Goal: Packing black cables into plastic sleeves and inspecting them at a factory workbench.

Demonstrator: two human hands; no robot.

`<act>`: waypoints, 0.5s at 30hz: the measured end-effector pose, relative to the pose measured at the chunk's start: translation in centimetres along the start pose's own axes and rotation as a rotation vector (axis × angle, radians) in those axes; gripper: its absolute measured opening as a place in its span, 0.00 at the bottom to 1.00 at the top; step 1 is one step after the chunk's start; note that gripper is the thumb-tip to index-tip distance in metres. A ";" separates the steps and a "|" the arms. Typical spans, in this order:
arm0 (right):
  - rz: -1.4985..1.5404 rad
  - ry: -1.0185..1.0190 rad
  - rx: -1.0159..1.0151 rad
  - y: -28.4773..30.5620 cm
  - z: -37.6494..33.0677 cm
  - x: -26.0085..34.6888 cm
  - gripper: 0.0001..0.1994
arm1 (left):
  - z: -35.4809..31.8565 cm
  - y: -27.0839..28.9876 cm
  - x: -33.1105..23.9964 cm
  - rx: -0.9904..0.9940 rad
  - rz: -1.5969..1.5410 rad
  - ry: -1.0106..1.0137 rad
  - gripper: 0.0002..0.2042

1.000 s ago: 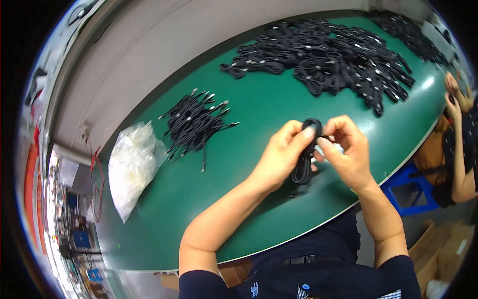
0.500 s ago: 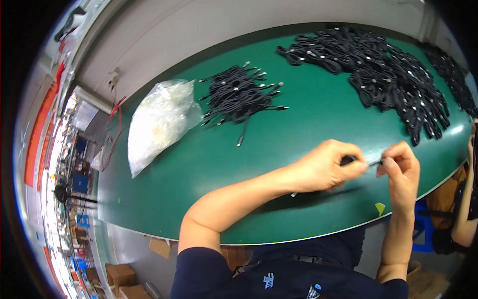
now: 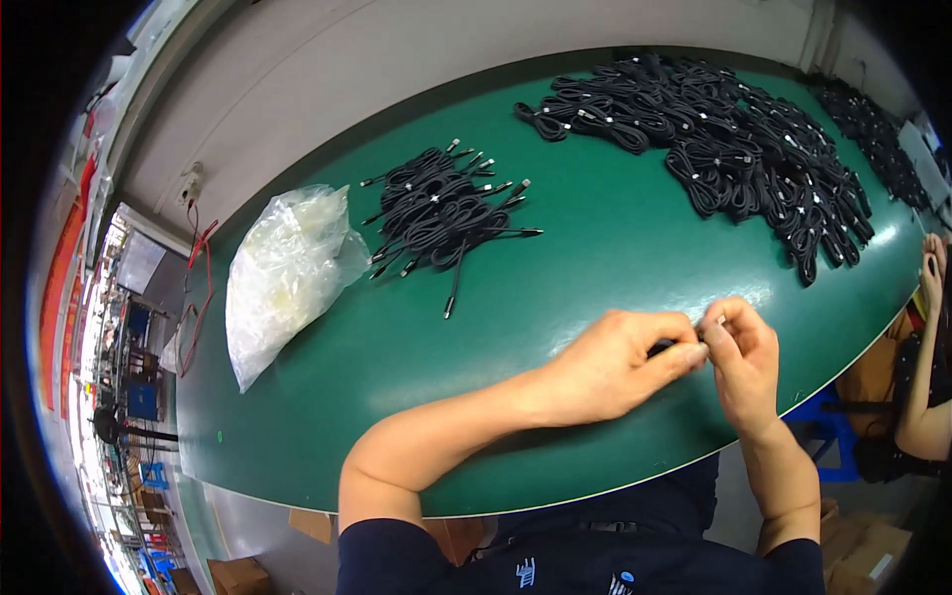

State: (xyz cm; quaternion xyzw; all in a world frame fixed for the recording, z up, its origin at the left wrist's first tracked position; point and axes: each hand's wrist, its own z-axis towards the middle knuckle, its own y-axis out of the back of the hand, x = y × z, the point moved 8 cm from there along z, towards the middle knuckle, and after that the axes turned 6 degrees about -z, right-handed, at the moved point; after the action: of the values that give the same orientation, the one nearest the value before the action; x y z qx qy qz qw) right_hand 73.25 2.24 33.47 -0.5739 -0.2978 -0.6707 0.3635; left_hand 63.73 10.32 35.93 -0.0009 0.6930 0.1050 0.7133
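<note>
Over the near right part of the table, my left hand (image 3: pixel 635 365) is closed round a black cable (image 3: pixel 659 347), most of it hidden by the fingers. Right beside it, my right hand (image 3: pixel 744 362) pinches the cable's end, where a small pale tip (image 3: pixel 721 320) shows between thumb and finger. The fingertips of both hands almost meet. Ahead and to the left lies a small pile of bundled black cables (image 3: pixel 446 213) with metal plugs sticking out. A far larger heap of coiled black cables (image 3: pixel 714 139) spreads over the back right.
A clear plastic bag with whitish contents (image 3: pixel 288 278) lies on the left of the green table (image 3: pixel 327 416). A red wire (image 3: pixel 206 297) hangs by the wall socket (image 3: pixel 190 183). At the right edge another person's hand (image 3: pixel 932 273) shows, above a blue stool (image 3: pixel 828 436).
My hands have come closer together, and the right hand has shifted left toward the left one. The whole view has turned a little, so the piles and bag appear farther left.
</note>
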 end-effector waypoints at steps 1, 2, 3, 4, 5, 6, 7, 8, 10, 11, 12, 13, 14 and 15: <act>0.008 -0.054 0.048 0.0 1.1 0.0 0.06 | 0.0 1.1 -0.4 -0.054 0.118 -0.020 0.08; 0.022 -0.113 0.100 -0.2 2.5 -0.1 0.06 | -0.1 2.4 -0.6 -0.111 0.237 -0.034 0.07; 0.007 -0.087 0.146 -0.6 3.8 0.4 0.06 | -0.3 4.0 -1.5 -0.216 0.422 -0.197 0.06; -0.002 -0.089 0.133 -0.9 5.0 0.5 0.06 | -0.4 5.3 -2.1 -0.286 0.576 -0.260 0.06; 0.010 -0.107 0.202 -2.2 6.3 -0.1 0.06 | -0.7 6.7 -2.1 -0.368 0.712 -0.307 0.05; 0.018 -0.121 0.272 -3.2 7.6 -0.3 0.06 | -0.8 7.8 -2.4 -0.415 0.866 -0.299 0.04; -0.036 -0.151 0.280 -3.3 9.4 -1.1 0.06 | -1.2 8.9 -2.3 -0.500 1.039 -0.404 0.03; -0.093 -0.183 0.285 -3.1 11.5 -2.4 0.06 | -1.1 10.2 -2.3 -0.546 1.293 -0.432 0.03; -0.496 0.030 0.155 -1.3 16.5 -3.9 0.07 | -1.4 14.3 -1.9 -0.722 1.537 -0.449 0.04; -0.774 0.269 0.072 -1.0 18.4 -3.5 0.07 | -1.3 16.6 -1.2 -0.750 1.623 -0.343 0.05; -1.041 0.513 -0.009 -1.5 19.6 -2.9 0.07 | -1.5 19.4 0.3 -0.752 1.622 -0.159 0.08; -1.041 0.514 -0.006 -1.9 21.2 -3.6 0.07 | -2.0 20.9 2.2 -0.765 1.584 -0.101 0.15; -1.175 0.637 -0.045 -3.1 22.3 -3.3 0.09 | -2.4 22.1 3.7 -0.778 1.549 -0.042 0.21; -1.307 0.758 -0.084 -4.3 22.9 -3.0 0.10 | -2.5 22.6 5.3 -0.761 1.492 0.060 0.26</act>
State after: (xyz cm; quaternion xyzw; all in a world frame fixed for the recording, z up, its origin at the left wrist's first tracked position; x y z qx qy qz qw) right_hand 82.60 23.82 34.34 -0.0239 -0.4064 -0.9119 -0.0530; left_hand 57.98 32.87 33.86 0.2147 0.4477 0.7761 0.3887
